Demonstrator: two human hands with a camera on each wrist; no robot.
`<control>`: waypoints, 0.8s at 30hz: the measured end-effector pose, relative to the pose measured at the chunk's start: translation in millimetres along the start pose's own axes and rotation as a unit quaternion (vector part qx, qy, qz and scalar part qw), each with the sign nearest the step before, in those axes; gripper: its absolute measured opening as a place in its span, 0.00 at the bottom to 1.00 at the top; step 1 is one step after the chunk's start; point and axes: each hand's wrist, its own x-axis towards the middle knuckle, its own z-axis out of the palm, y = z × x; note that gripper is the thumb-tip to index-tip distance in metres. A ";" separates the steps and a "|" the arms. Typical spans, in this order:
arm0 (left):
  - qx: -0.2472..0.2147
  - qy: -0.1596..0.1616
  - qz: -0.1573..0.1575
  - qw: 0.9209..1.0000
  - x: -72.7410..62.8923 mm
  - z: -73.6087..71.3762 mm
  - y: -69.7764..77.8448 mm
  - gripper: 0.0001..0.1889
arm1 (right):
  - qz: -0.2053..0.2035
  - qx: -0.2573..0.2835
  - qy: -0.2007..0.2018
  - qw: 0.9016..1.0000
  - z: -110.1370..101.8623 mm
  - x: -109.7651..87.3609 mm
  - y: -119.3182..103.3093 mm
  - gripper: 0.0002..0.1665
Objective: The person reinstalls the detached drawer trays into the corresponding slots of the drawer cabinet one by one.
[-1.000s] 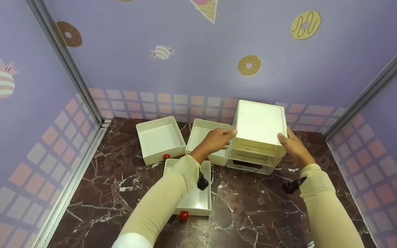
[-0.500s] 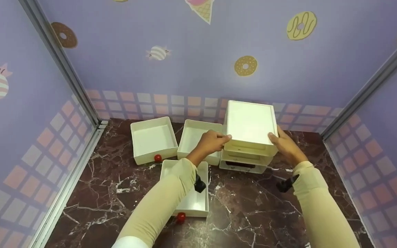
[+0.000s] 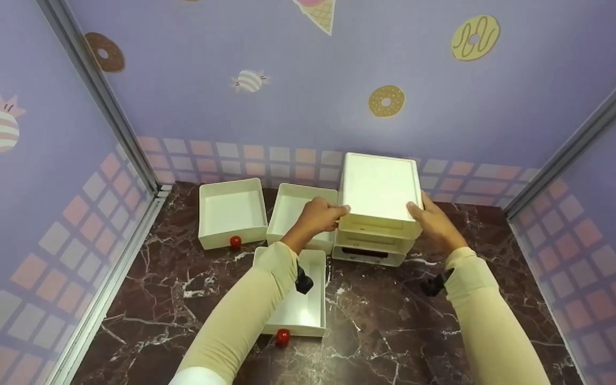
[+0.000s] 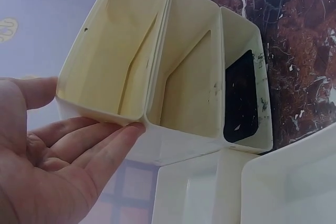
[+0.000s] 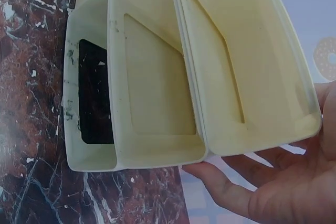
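A white three-tier drawer cabinet stands near the back wall, its open fronts facing me. My left hand grips the top tier at its front left edge, thumb above and fingers along the side. On the opposite side, my right hand holds the same tier, with the thumb on its top edge. Both wrist views look into the tiers, which hold no drawers; a dark rectangular opening shows in the bottom one. Close against the cabinet's left side lies a white drawer, partly hidden by my left hand.
Another white drawer with a red ball-shaped knob lies at the far left. A third drawer is in front, its red knob toward me. Patterned walls enclose the dark marbled surface.
Both hands have moved the cabinet left across the surface. The two back drawers have shifted left too, while the front drawer stays about where it was.
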 end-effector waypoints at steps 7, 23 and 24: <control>0.009 -0.010 0.006 1.000 0.3 -0.1 0.8 0.22 | 0.001 0.001 -0.003 1.000 -2.4 2.2 0.4 0.42; 0.067 -0.004 0.039 0.997 2.8 -4.2 0.3 0.24 | 0.012 0.107 0.005 0.994 3.0 16.5 19.3 0.40; 0.071 -0.004 0.041 0.997 2.8 -4.4 -0.1 0.24 | 0.013 0.104 0.007 0.994 3.5 14.4 16.0 0.39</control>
